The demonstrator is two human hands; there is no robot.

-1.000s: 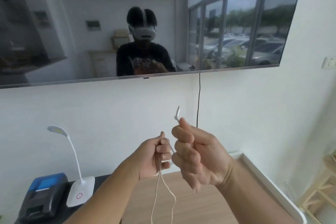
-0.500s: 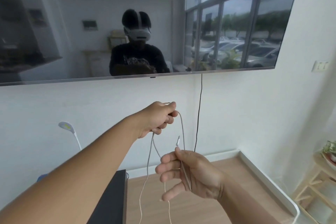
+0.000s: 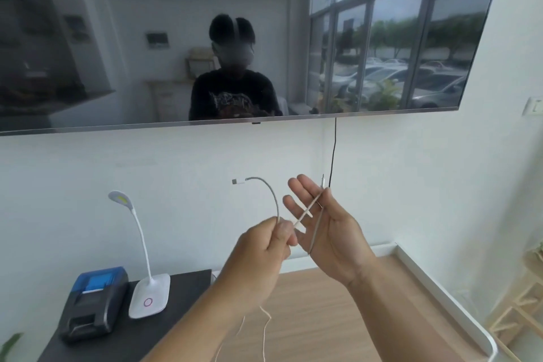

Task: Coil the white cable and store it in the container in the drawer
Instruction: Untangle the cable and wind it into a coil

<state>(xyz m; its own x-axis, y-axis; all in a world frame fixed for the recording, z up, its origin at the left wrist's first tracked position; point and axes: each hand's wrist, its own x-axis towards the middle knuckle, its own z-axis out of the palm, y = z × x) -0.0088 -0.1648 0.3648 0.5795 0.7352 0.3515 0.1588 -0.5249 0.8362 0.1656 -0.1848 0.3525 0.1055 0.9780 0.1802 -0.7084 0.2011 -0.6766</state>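
The white cable [image 3: 273, 200] runs between both hands, in front of the wall. My left hand [image 3: 264, 247] grips it in a fist, and one end with a white plug [image 3: 238, 181] arcs up and left out of that grip. From there the cable crosses the palm of my right hand [image 3: 326, 229], whose fingers are straight and spread. My right thumb pinches the cable near its other plug [image 3: 323, 181], which sticks up above the thumb. Two loose strands [image 3: 264, 329] hang down below my left forearm. No drawer or container is in view.
A white desk lamp [image 3: 148, 291] and a blue-and-black printer [image 3: 94, 303] stand on a black table [image 3: 182, 317] at lower left. A large TV [image 3: 147, 38] hangs on the wall, a black cord [image 3: 333, 153] dangling below it. A wooden rack [image 3: 526, 303] stands at far right.
My left hand has come down from its raised position to beside the right hand, with a cable end now sticking up from it. My right hand has spread its fingers.
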